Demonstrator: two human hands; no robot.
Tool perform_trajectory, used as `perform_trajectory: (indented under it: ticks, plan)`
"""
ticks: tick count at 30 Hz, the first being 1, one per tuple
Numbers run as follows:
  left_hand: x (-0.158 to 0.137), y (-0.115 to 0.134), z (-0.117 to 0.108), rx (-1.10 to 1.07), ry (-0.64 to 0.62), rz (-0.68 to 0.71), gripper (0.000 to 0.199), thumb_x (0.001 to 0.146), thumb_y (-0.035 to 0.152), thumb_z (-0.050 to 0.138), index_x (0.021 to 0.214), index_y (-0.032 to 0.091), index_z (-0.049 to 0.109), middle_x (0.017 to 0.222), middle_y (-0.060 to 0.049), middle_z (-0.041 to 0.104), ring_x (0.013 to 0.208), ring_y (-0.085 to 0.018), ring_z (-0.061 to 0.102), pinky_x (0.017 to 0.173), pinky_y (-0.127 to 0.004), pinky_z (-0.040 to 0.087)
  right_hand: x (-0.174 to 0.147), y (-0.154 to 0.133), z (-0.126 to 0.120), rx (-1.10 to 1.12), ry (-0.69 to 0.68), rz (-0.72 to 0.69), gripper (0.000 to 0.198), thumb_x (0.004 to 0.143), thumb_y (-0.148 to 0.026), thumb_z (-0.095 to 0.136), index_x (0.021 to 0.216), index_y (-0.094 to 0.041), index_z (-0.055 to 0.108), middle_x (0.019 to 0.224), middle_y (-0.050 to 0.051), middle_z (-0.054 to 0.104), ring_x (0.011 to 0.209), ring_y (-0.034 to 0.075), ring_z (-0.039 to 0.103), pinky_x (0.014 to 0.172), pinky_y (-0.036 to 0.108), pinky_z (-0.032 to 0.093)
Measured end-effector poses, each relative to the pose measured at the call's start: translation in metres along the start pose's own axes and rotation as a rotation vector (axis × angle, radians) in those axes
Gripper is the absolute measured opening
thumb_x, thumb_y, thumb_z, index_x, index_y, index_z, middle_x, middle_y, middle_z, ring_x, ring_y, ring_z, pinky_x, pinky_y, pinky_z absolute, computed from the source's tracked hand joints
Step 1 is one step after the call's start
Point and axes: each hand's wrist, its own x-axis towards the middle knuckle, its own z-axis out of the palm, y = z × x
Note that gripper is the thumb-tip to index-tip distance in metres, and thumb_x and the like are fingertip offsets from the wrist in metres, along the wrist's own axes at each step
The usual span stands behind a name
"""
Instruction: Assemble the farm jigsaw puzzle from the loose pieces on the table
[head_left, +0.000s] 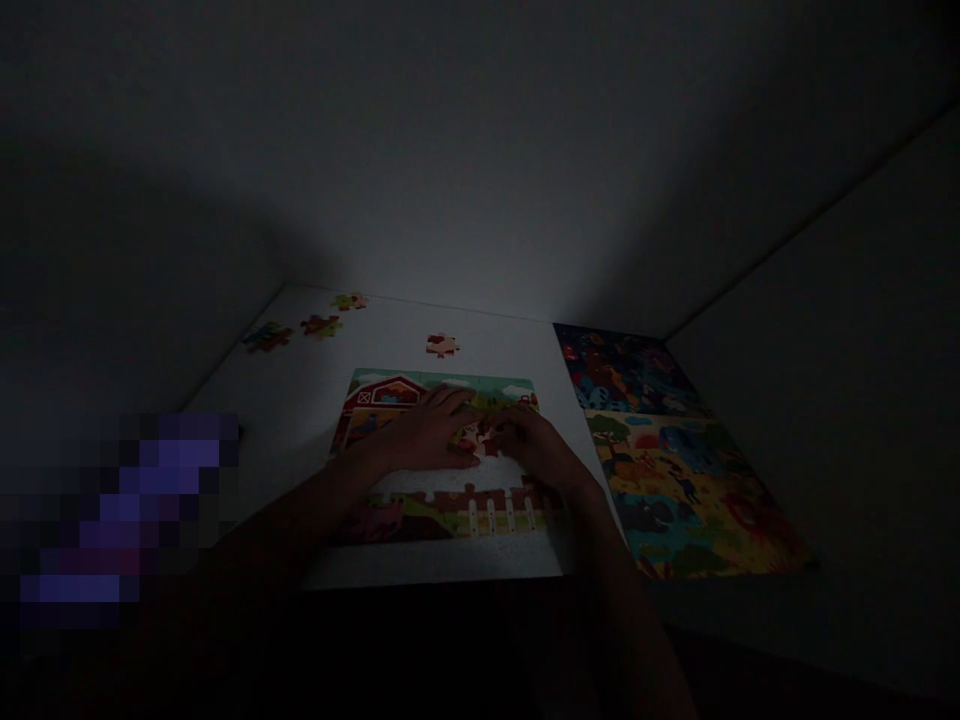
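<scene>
1. The farm puzzle (442,500) lies flat at the middle of the white worktop (300,400), partly assembled, with a red barn at its 11 o'clock corner and a fence along its near edge.
2. The left hand (427,435) rests palm down on the puzzle's centre, fingers spread and pressing flat, gripping nothing.
3. The right hand (536,450) lies just beside it at 3 o'clock, fingers curled down onto a small piece (480,440); in this dim light it seems they pinch it, but I cannot tell for sure.
4. A finished animal puzzle (675,470) lies at 3 o'clock of the farm one, near it.
5. One loose piece (442,345) sits at 12 o'clock, just beyond the barn.
6. Three more loose pieces (321,325) lie in a row towards 10 o'clock, well apart from the hands.
</scene>
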Motion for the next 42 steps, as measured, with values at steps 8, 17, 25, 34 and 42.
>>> perform_trajectory:
  ticks: [8,17,25,34,42]
  plan:
    - [-0.001,0.001,0.0,-0.006,0.006,0.001,0.064,0.084,0.059,0.064,0.137,0.024,0.051,0.147,-0.012,0.042,0.137,-0.033,0.034,0.112,-0.049,0.031,-0.001,0.0,0.001,-0.136,-0.007,-0.074,0.013,0.085,-0.018,0.064,0.098,-0.022,0.068,0.101,0.005,0.064,0.105,0.022,0.053,0.093,0.038,0.043]
    - [0.0,0.002,-0.001,-0.038,-0.014,-0.012,0.065,0.084,0.058,0.065,0.136,0.022,0.052,0.148,-0.014,0.041,0.138,-0.034,0.033,0.112,-0.049,0.032,-0.01,0.0,0.014,-0.331,0.085,-0.107,0.021,0.09,-0.023,0.06,0.11,-0.022,0.068,0.119,0.01,0.059,0.117,0.026,0.049,0.102,0.045,0.041]
    - [0.0,0.001,0.002,-0.044,0.014,-0.025,0.065,0.083,0.056,0.067,0.136,0.022,0.052,0.149,-0.013,0.041,0.139,-0.034,0.033,0.113,-0.049,0.031,-0.022,0.005,0.03,-0.501,0.168,-0.041,0.036,0.095,-0.034,0.053,0.129,-0.025,0.062,0.131,0.014,0.056,0.124,0.03,0.048,0.102,0.049,0.04]
    - [-0.001,0.0,0.004,-0.041,0.026,-0.01,0.063,0.084,0.053,0.067,0.137,0.023,0.051,0.149,-0.013,0.041,0.138,-0.034,0.034,0.112,-0.049,0.032,-0.024,0.014,0.03,-0.479,0.196,-0.021,0.037,0.09,-0.036,0.06,0.125,-0.024,0.061,0.127,0.014,0.057,0.12,0.032,0.047,0.1,0.052,0.039]
    - [-0.001,-0.002,0.007,-0.039,0.031,0.002,0.064,0.086,0.058,0.062,0.139,0.024,0.05,0.149,-0.014,0.041,0.139,-0.034,0.033,0.113,-0.05,0.029,-0.018,0.001,0.015,-0.383,0.129,0.09,0.034,0.079,-0.031,0.072,0.11,-0.021,0.062,0.113,0.011,0.061,0.106,0.029,0.053,0.091,0.045,0.043]
